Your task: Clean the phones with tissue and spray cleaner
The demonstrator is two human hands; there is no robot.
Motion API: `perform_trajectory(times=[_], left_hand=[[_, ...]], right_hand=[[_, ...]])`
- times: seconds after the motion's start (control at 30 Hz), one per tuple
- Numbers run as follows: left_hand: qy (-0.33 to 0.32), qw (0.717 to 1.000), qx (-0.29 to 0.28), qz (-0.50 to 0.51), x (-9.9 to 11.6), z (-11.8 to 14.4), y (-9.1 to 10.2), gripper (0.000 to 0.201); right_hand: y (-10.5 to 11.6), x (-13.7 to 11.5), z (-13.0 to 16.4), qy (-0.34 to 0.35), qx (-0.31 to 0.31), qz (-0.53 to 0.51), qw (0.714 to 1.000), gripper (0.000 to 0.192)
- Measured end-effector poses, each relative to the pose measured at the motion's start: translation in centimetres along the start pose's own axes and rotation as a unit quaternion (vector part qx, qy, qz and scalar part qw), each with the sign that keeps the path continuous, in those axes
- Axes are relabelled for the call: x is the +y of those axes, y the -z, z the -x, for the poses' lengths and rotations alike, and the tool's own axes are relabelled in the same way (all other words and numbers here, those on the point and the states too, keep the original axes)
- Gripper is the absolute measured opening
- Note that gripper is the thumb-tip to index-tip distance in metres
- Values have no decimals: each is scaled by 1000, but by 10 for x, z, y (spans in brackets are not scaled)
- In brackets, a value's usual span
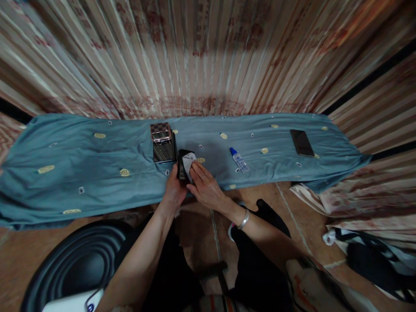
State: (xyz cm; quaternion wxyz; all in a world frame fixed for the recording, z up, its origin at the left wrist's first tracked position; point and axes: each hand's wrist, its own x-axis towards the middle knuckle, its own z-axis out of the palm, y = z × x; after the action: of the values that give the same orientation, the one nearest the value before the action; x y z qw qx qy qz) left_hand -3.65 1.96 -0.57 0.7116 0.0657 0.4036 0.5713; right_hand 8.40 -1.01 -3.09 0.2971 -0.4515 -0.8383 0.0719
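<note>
Start at your left: the dark checkered case stands on the blue cloth, just beside and behind your work, so keep your left elbow tucked in to avoid knocking it.

Your left hand is curled around the small dark device, fingers wrapped on its left edge and back, holding it tilted up off the cloth near the front edge. Judging from that grip, the hold looks firm enough; keep the thumb clear of the face so the wipe can cover it all.

Your right hand presses a white wipe flat against the device's face, fingers close together and extended over it. Work in straight passes from one end to the other with light, even pressure, and fold the wipe to a fresh part when it looks soiled.

Further right, the small bottle with a blue cap lies on its side on the cloth, well apart from your hands but within reach. At the far right a black phone lies flat.
</note>
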Motion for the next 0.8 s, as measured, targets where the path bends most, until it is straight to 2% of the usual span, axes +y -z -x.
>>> perform_trajectory(times=[0.1, 0.3, 0.47, 0.63, 0.8], left_hand=[[8, 1000, 4, 10, 2, -2, 3, 36], [-8, 999, -31, -8, 6, -1, 7, 45], [-17, 1000, -20, -16, 3, -2, 6, 49], [-62, 997, -12, -52, -5, -2, 7, 51], [-91, 989, -66, -92, -13, 2, 6, 49]], right_hand=[[-2, -5, 4, 14, -3, -1, 1000, 49], [-6, -13, 11, 46, -20, 5, 999, 50], [-5, -14, 11, 61, -40, 3, 997, 52], [0, -9, 5, 47, -42, -5, 998, 50], [7, -1, -6, 27, -7, -7, 1000, 50]])
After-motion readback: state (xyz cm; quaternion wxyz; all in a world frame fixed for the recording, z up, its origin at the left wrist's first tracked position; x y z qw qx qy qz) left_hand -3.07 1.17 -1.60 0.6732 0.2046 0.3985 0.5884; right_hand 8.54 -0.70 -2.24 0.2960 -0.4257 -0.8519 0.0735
